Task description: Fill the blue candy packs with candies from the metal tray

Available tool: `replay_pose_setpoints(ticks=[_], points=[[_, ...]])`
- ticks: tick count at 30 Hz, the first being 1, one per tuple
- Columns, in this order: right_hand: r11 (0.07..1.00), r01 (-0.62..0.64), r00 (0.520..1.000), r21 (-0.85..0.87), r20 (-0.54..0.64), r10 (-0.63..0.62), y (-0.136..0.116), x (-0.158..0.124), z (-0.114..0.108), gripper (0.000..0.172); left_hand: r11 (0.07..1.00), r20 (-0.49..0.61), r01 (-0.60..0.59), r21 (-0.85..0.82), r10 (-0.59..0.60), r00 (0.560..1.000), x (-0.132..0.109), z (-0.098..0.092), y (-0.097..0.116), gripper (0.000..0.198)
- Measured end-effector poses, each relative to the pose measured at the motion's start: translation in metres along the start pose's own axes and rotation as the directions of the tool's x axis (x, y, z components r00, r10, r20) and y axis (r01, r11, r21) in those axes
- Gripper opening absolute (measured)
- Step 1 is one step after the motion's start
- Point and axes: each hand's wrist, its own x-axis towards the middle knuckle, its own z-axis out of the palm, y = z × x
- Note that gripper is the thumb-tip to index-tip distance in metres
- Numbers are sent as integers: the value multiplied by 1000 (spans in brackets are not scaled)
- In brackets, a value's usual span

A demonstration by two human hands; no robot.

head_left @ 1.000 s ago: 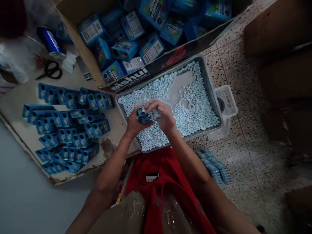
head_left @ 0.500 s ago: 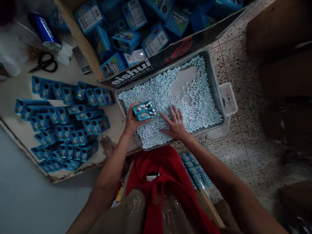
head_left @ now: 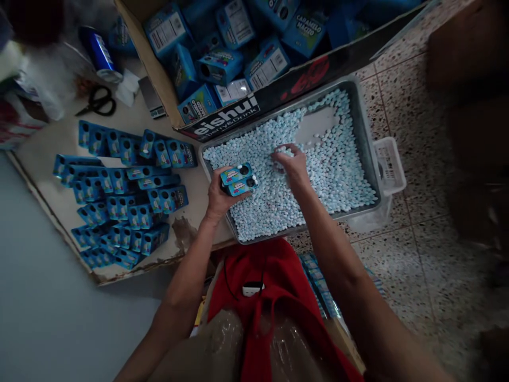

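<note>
My left hand is wrapped round two small blue candy boxes, held side by side over the left part of a grey metal tray. Their round top openings face up, and a few white candies sit at the opening of the nearer one. A layer of small pale blue and white candies covers most of the tray. Over its middle, my right hand has its fingers curled together round some candies, several of which show at the fingertips.
Rows of small blue boxes stand on the worn table to the left. Behind the tray is a cardboard carton full of blue boxes. Scissors and a blue can lie back left. A clear plastic container shows at the right.
My right hand has gone from spread fingers on the candies to a curled grasp, a little farther back. Most candies on top of the held boxes are gone, and the boxes are tilted differently.
</note>
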Motion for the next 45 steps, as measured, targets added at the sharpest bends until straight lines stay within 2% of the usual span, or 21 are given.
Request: replay_pose_setpoints(ticks=[1,2,4,6,8,10,13,15,18,21,24,26,29,31,33,35,37,39,41,45], points=[[982,-74,996,172,54,66,-11,-11,3,35,1000,9,-2,26,2,1000,1,0,2,89],[948,-109,991,300,110,79,-21,-23,7,37,999,22,-8,45,7,1000,3,0,4,88],[913,-33,989,407,144,-29,-37,-45,14,36,997,55,-29,69,25,998,6,3,9,86],[930,162,975,331,92,-203,-47,-61,24,37,993,85,-67,98,58,995,10,7,15,83],[927,331,939,175,41,-343,-51,-72,35,47,984,116,-116,135,100,988,13,11,22,79],[902,422,906,95,8,-424,-52,-80,44,52,973,133,-154,174,132,982,16,14,27,76],[880,465,883,94,22,-469,-52,-85,49,51,954,91,-166,249,148,985,18,13,30,72],[880,472,880,56,27,-474,-48,-85,41,56,948,88,-171,269,153,984,18,8,28,69],[894,445,894,-42,-27,-446,-29,-79,12,62,960,161,-172,222,137,977,19,0,24,73],[950,288,941,-123,-147,-305,1,-76,-23,54,970,95,-120,211,102,990,20,-3,20,80],[981,147,952,-128,-250,-175,20,-83,-45,46,976,172,-119,181,88,981,21,2,16,81],[983,138,953,-122,-252,-166,20,-89,-50,41,993,180,-67,96,49,983,22,8,12,86],[952,236,950,-197,-162,-269,6,-93,-49,32,996,145,42,-75,-30,989,20,12,7,99],[890,369,925,-269,15,-380,-5,-91,-46,36,989,181,72,-133,-47,982,17,10,7,102],[810,494,867,-316,253,-430,-11,-87,-43,50,988,205,69,-136,-40,978,12,7,10,100],[750,561,806,-349,435,-400,-13,-83,-38,70,989,208,58,-138,-28,978,7,3,15,98],[728,581,769,-362,538,-346,-11,-81,-31,93,986,216,63,-157,-28,976,2,1,21,97],[727,584,751,-361,581,-314,-9,-81,-22,106,980,231,71,-187,-27,972,-3,1,27,97],[729,578,753,-367,583,-305,-8,-82,-14,99,976,242,58,-211,-5,970,-8,2,32,95],[694,608,753,-386,559,-349,-11,-86,-2,63,985,239,-26,-168,66,969,-17,-3,42,90]])
